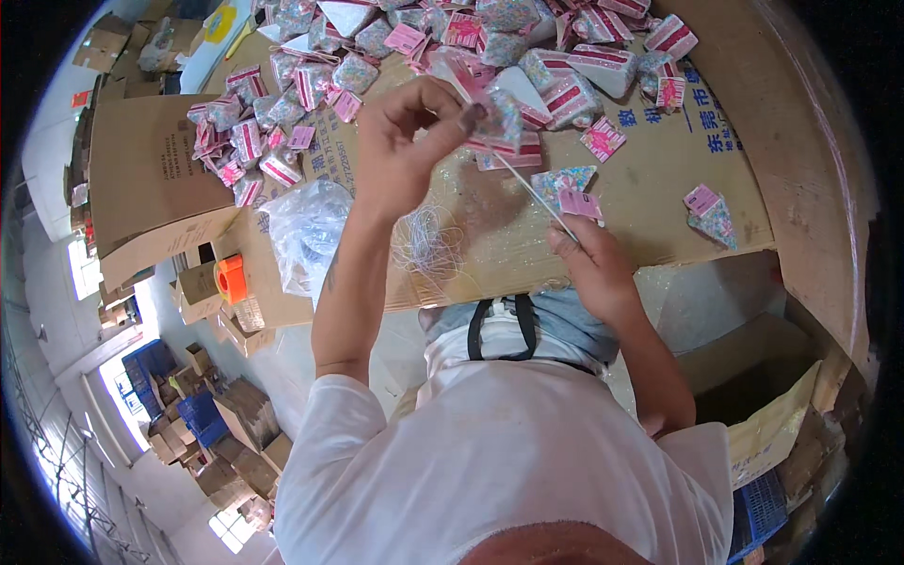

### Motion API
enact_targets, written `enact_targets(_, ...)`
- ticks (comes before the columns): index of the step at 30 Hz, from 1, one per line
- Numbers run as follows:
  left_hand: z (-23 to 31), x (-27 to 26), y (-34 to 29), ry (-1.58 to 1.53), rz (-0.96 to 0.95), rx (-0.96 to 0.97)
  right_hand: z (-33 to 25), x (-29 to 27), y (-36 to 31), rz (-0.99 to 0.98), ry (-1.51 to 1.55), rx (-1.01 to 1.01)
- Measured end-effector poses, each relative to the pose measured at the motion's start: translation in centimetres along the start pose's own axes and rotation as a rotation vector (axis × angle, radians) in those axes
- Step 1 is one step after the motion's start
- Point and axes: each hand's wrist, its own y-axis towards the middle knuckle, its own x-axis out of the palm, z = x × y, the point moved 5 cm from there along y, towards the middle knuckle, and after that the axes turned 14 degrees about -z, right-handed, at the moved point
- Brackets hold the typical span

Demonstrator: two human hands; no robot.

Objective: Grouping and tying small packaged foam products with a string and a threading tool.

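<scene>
My left hand [410, 141] is raised above the cardboard-covered table. Its fingers pinch a cake-slice-shaped piece [507, 118] with speckled pastel sides and a pink tag, blurred by motion. In my right hand [595, 266], low near the table's front edge, is a thin white stick [541, 198] that slants up to the slice. Just beyond the right hand lies a speckled wedge [563, 179] with its pink tag [579, 202]. A pink-and-white striped slice [516, 155] rests under the raised piece.
Many similar slices [570, 94] are heaped at the table's far side. A tangle of white strings [428, 240] and a crumpled clear plastic bag [306, 226] lie left. Another wedge [713, 224] lies right. Open cardboard boxes [763, 377] stand below right; an orange tape roll [231, 279] is left.
</scene>
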Motion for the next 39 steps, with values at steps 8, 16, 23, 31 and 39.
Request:
enact_targets(8,4.4,2.9,-3.2,0.718,-0.012,0.37,-0.3,0.5,-0.3,-0.032,0.252,0.08)
enact_targets(16,-5.1,4.3,-1.2,1.124,-0.22,0.104,0.2,-0.2,-0.9,0.001,0.293,0.083)
enact_targets(23,-7.9,-2.1,-3.5,-0.698,0.076,-0.173,-0.4,-0.2,-0.6,0.127,0.225,-0.045)
enact_targets(31,-6.1,-3.2,-5.4,-1.184,0.076,0.072,-3.6,0.2,0.6,-0.015,-0.036,0.003)
enact_targets(39,-4.7,-3.4,-5.9,-1.173,0.013,0.131,-3.3,0.8,0.3,0.027,-0.071,-0.116)
